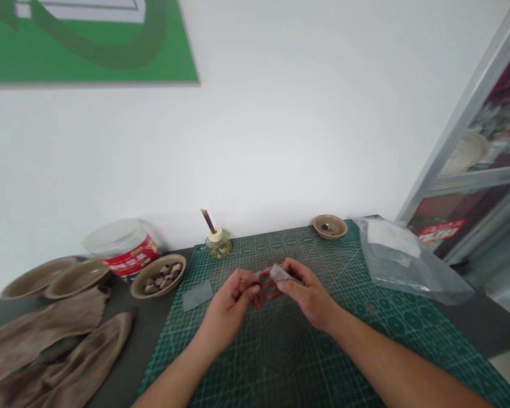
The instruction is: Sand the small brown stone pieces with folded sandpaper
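The right hand (304, 294) is pinching a grey piece (280, 274) above the green mat (344, 362); what the left hand (233, 297) is holding, I cannot tell. Nearby, 1 grey sheet (198, 296), 1 stone-filled bowl (137, 288) and 1 plastic bag (408, 272) are lying around them.

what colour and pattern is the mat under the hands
The mat is green with a grid of paler lines; the head view shows it.

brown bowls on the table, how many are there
4: a far-left bowl, a second bowl just right of it, a stone-holding bowl beside the left edge of the green mat, and a back bowl near its far edge. The cloth could hide more.
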Tool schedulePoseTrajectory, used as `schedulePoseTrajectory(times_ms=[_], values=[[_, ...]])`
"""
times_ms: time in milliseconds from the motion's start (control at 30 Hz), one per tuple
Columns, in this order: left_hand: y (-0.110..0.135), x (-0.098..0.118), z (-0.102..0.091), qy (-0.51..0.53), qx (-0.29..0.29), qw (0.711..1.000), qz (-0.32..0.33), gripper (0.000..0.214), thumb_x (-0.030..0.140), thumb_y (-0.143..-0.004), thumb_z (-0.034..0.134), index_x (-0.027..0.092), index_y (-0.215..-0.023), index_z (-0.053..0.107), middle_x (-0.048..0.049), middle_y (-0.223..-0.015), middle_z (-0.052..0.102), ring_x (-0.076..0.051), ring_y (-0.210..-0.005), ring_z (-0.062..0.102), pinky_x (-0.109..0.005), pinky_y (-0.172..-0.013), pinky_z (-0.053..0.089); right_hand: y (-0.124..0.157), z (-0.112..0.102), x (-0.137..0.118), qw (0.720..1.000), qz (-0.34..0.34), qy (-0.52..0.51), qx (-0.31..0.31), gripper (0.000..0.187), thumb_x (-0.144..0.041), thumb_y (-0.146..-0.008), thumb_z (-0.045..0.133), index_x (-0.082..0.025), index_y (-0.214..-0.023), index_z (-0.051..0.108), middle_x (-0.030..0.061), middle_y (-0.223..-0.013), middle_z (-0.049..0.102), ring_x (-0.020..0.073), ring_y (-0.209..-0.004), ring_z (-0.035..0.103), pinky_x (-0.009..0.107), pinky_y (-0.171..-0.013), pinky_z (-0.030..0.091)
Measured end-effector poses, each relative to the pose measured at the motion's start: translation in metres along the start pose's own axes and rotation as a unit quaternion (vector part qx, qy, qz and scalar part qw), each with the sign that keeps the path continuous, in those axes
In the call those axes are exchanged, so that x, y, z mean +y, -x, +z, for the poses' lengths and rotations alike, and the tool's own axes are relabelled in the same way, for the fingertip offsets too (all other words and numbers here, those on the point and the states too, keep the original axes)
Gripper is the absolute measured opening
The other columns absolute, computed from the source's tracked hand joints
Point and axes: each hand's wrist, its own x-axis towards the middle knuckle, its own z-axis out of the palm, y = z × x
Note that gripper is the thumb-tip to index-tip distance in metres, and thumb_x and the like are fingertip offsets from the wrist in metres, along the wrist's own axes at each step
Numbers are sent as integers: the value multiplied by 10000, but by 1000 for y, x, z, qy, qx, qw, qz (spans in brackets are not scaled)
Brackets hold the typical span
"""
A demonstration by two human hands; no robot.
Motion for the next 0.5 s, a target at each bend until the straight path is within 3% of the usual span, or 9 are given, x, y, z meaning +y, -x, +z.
schedulePoseTrajectory(times_ms=[133,200,367,500], values=[[1,-5,-2,13,-2,1000,-15,132,251,-867,608,190,-966,544,-19,-833,703,-163,-759,670,-300,-726,523,0,-1,4,992,-18,121,30,92,-268,-878,606,-194,-931,595,19,-890,664,159,-768,659,291,-688,561],[1,-8,-2,-1,6,1000,-27,130,267,-846,641,183,-894,554,-23,-811,704,-167,-761,666,-289,-715,516,1,0,6,977,-44,203,48,99,-247,-881,602,-197,-964,623,31,-940,689,162,-807,672,293,-728,558],[4,-8,-3,-99,45,994,-8,159,299,-809,686,172,-794,591,29,-661,598,-114,-612,545,-209,-572,425,3,9,10,900,-161,402,41,203,-199,-889,589,-229,-1066,685,44,-1135,712,182,-1048,661,335,-956,500],[6,-7,-3,-124,54,991,10,106,267,-817,659,174,-809,606,27,-695,594,-116,-642,536,-215,-603,430,7,12,11,823,-220,524,-10,364,-167,-921,518,-236,-1267,607,37,-1286,645,206,-1248,547,418,-1089,406]])
